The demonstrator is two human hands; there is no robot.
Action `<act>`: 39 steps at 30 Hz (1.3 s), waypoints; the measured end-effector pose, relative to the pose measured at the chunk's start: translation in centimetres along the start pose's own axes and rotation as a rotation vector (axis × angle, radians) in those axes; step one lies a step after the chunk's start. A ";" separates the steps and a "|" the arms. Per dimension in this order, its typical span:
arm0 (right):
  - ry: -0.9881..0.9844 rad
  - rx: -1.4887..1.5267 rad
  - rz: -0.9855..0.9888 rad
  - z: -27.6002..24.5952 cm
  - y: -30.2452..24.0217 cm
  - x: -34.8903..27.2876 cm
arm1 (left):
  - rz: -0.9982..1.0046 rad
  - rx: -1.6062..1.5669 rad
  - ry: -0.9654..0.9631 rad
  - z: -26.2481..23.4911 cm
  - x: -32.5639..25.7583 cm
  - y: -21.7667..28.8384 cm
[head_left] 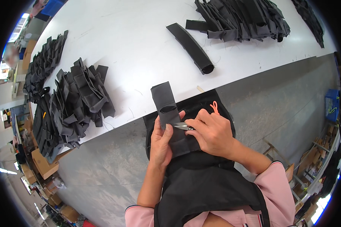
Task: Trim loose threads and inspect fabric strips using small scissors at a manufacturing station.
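Observation:
My left hand grips a dark grey fabric strip, thumb in front and fingertips showing at its right edge. The strip stands up past the table edge and has an open slot or fold across its middle. In my right hand is a pair of small thread snips, the metal blades pointing left against the strip's right edge. An orange cord loop sticks up behind that hand. Whether the blades are touching a thread is too small to tell. A black apron lies below both hands.
On the white table lie a single black strip, a large pile of strips at the far right, and grey strip bundles at the left. Beyond the table edge, a blue crate and a cardboard box stand lower down.

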State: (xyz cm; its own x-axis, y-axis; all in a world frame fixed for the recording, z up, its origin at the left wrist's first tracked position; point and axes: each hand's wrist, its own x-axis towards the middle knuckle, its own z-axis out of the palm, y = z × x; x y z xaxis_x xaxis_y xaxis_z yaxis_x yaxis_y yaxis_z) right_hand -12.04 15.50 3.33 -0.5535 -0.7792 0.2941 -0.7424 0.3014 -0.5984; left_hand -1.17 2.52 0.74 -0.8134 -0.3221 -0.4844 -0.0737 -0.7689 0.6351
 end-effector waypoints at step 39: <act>-0.060 0.266 0.161 -0.3 0.4 0.9 | -0.026 -0.062 0.003 -0.2 0.0 0.1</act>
State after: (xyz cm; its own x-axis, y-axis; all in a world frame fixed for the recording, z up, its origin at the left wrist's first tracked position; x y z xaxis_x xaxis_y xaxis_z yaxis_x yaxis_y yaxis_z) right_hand -12.94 15.10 3.62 -0.6268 -0.7665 0.1401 -0.5178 0.2753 -0.8100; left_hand -1.04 2.32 0.68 -0.8101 -0.3027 -0.5021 -0.0589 -0.8101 0.5834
